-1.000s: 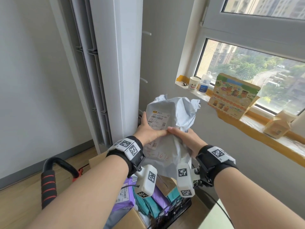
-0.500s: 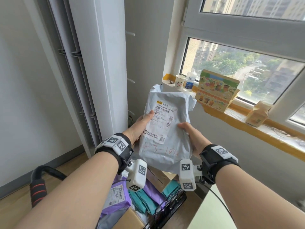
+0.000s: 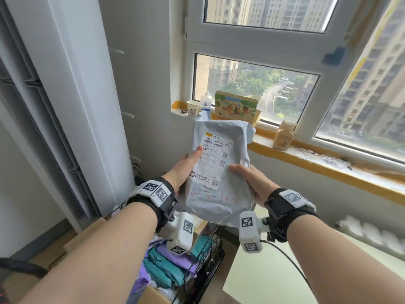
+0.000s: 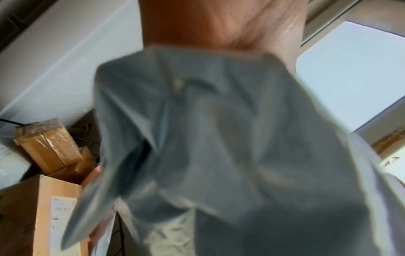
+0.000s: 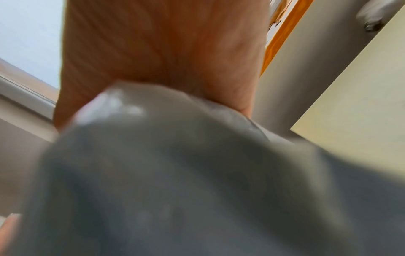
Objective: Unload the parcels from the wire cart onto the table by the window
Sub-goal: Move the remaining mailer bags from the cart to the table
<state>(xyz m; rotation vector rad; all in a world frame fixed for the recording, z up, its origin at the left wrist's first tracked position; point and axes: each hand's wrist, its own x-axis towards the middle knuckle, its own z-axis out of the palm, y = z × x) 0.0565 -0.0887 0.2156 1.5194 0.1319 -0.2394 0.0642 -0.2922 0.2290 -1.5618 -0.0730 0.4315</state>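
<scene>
The window [image 3: 258, 88] fills the upper right of the head view, with its sill [image 3: 328, 159] running down toward the right edge. A white column [image 3: 72, 95] stands tall in the upper left. The pale green table [image 3: 267, 279] takes the lower right corner, just right of the cart.

At frame centre is the grey parcel [image 3: 221, 170], a soft plastic mailer held upright in the air, above the cart and left of the table, touching neither. Its white label faces the camera, with red handwriting below it. The left hand [image 3: 186, 165] grips the parcel's left edge, thumb flat on the label and fingers hidden behind. The right hand [image 3: 252, 178] grips the right edge, thumb on the front, fingers likewise behind. Both wrist views are blurred and filled by grey plastic beneath a palm; in the left wrist view the parcel [image 4: 219, 147] hangs crumpled, and in the right wrist view the parcel [image 5: 175, 190] covers the lower frame.

The wire cart [image 3: 206, 268] sits at lower centre, holding teal and purple parcels [image 3: 166, 266]. Brown boxes [image 4: 48, 149] show at the left of the left wrist view.

On the sill stand a colourful box [image 3: 236, 106], a small carton [image 3: 283, 137], a bottle [image 3: 206, 103] and a paper cup [image 3: 192, 107].
</scene>
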